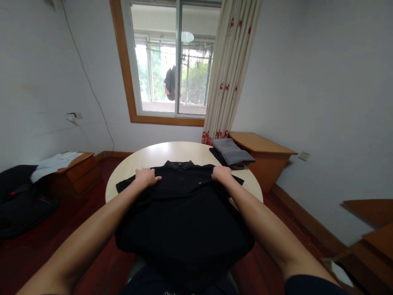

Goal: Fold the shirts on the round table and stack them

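Observation:
A black polo shirt (184, 209) lies spread front side up, its collar at the far end and a small light logo on the chest. Its upper part rests on the round table (172, 149), while the lower part hangs over the near edge towards my lap. At the shirt's left shoulder, my left hand (146, 177) is closed on the fabric, thumb pointing inward. My right hand (221, 173) grips the opposite shoulder with curled fingers. Both short sleeves stick out beyond my hands.
Folded grey and black clothes (232, 152) are stacked at the table's back right. Behind them stands a wooden desk (260, 143), beside a curtain (231, 69) and window. To the left, a low wooden cabinet (80, 174) carries white cloth, near a black bag (24, 205).

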Available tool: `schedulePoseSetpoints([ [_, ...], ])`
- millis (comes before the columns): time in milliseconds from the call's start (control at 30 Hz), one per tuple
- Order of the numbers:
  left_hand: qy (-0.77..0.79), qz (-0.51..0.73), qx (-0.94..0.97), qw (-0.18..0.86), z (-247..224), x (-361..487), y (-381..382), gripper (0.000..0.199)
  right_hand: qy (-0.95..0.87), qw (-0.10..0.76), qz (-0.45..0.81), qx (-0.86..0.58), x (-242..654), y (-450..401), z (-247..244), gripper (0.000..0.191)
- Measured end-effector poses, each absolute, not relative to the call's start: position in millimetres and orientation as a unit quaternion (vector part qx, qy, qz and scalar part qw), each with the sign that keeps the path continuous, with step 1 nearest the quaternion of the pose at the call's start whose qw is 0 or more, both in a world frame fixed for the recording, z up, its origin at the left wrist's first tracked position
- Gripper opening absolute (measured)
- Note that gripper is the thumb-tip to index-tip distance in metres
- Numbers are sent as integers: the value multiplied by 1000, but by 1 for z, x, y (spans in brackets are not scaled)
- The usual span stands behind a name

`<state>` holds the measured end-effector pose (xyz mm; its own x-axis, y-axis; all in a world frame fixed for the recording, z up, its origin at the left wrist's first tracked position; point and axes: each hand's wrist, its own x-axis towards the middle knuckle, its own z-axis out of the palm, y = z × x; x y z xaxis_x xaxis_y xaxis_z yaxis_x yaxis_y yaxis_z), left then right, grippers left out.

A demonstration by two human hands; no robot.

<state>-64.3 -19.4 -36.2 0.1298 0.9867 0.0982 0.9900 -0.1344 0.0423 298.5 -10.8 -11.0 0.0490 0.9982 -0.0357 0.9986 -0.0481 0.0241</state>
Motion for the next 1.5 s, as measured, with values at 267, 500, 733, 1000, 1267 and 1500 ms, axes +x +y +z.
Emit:
schedulePoseSetpoints([
  [267,-640,-7,-764,-86,-60,-25,-15,85,754,-9,-106,648,287,8,-50,76],
  [500,-675,15,-735,-65,-48,-52,-4,78,703,-34,-76,707,325,9,-60,70],
  [733,-734,84,-672,-50,-45,-13,-54,86,697,-49,-114,706,277,-23,-51,76],
  [1000,-729,77,-670,-118,-37,-20,-30,96,650,-14,-182,738,276,-8,-51,76],
  [1267,-725,53,-676,-120,-40,-36,32,99,660,-40,-159,733,270,53,-61,78],
  [1500,-725,33,-680,-101,-49,-41,86,99,663,-50,-145,733,269,113,-64,78],
])
